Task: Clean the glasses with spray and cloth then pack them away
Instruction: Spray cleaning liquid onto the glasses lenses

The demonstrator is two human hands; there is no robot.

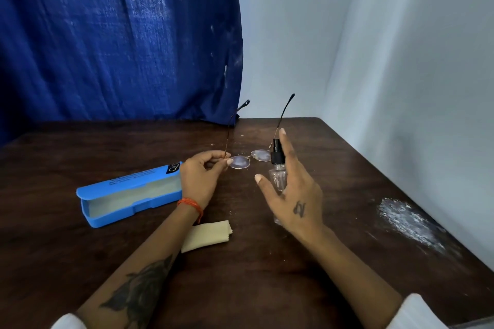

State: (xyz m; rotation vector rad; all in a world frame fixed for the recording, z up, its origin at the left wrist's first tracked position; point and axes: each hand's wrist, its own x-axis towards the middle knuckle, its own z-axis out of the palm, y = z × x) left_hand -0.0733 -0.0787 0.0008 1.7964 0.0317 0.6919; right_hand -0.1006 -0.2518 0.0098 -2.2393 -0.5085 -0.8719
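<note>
now the glasses hang pinched in the left hand, beside the spray bottle.

White sleeves, orange wrist thread, tattoos.

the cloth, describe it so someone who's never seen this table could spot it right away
On the dark wooden table, look at the near side of the open blue glasses case. There the cloth lies flat beside the left forearm, below the left hand. It is the only pale cream, soft folded thing there; the case is rigid and blue, and the spray bottle is clear.
</note>
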